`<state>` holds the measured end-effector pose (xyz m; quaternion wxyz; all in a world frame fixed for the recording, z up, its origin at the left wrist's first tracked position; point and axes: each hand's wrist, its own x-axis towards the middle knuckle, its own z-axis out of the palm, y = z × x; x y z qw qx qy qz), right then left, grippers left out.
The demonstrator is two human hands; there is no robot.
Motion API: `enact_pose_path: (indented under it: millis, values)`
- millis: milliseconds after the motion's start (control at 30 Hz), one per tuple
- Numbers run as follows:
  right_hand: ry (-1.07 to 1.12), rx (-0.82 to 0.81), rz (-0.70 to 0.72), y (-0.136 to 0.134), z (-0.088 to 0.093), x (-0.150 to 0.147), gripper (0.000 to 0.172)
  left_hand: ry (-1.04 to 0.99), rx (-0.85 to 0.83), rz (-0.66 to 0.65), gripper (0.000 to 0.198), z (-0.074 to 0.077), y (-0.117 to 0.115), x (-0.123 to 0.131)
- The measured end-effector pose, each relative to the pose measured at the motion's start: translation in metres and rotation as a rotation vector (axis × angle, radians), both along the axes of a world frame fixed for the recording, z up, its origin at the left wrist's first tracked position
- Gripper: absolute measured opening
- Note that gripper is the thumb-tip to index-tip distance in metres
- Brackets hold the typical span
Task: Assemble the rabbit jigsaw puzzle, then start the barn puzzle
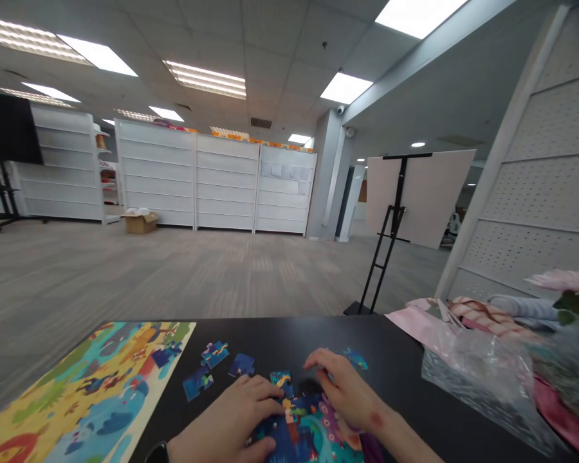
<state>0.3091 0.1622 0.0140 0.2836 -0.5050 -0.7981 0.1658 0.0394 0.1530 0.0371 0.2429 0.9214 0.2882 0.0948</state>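
Note:
A partly joined jigsaw puzzle (303, 427) in blue, teal and purple lies at the front of the black table. My left hand (244, 411) rests on its left side, fingers stretched out and lying on it. Just beyond those fingertips is a jigsaw piece (280, 381) at the puzzle's top edge. Over the puzzle's upper right, my right hand (342, 389) is bent with its fingers apart, and no piece shows in it. Loose pieces lie about: a dark blue piece (242, 365), a patterned piece (215, 353), another piece (197, 384) and a blue-green piece (356, 359).
A yellow illustrated picture board (110, 386) covers the table's left, with a blue piece (166, 354) on it. Clear plastic wrapping (482, 366) and pink fabric (415, 318) crowd the right edge. Beyond stand an easel (388, 238), white shelves (226, 186) and a cardboard box (141, 223).

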Motion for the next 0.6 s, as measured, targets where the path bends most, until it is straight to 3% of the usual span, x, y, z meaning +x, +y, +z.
enact_pose_path:
  millis: [200, 400, 500, 600]
  values:
    - [0.025, -0.001, -0.147, -0.002, -0.011, 0.027, 0.042, -0.011, -0.022, 0.006, 0.053, -0.002, 0.003, -0.004]
    - [0.03, 0.052, -0.547, 0.016, -0.009, 0.069, 0.065, 0.043, -0.029, 0.03, 0.049, -0.009, 0.005, -0.004]
    - [-0.016, 0.034, -0.539, 0.017, -0.009, 0.078, 0.054, 0.055, -0.014, 0.054, 0.047, -0.02, 0.009, -0.006]
    - [-0.064, -0.021, -0.441, 0.015, -0.014, 0.07, 0.042, 0.069, 0.014, 0.093, 0.048, -0.031, 0.013, -0.008]
